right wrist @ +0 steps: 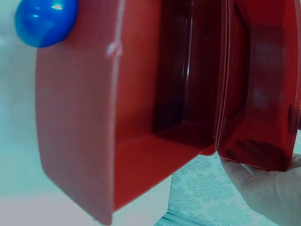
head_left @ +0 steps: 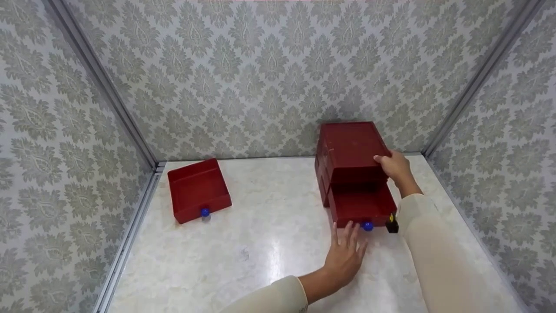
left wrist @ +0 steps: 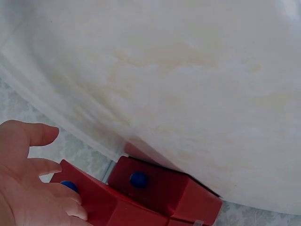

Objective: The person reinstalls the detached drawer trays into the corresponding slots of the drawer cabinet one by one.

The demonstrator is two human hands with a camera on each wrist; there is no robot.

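Note:
A red drawer cabinet (head_left: 354, 145) stands at the back right with its top slot hollow. Below that slot, a red drawer (head_left: 362, 204) with a blue knob (head_left: 368, 226) sticks out. My left hand (head_left: 345, 256) has its fingers spread, fingertips right at this drawer's front, left of the knob. My right hand (head_left: 394, 167) grips the cabinet's upper right edge, thumb on top. The right wrist view shows it (right wrist: 268, 188) against the wall of the hollow slot. A lower drawer (left wrist: 155, 183) with its own blue knob appears in the left wrist view, hidden from the head view.
A separate red drawer (head_left: 200, 189) with a blue knob (head_left: 205, 212) lies on the marbled white tabletop (head_left: 260, 208) at the left. Patterned wall panels enclose the back and sides. A small black item (head_left: 392, 225) with a yellow mark shows beside the right sleeve.

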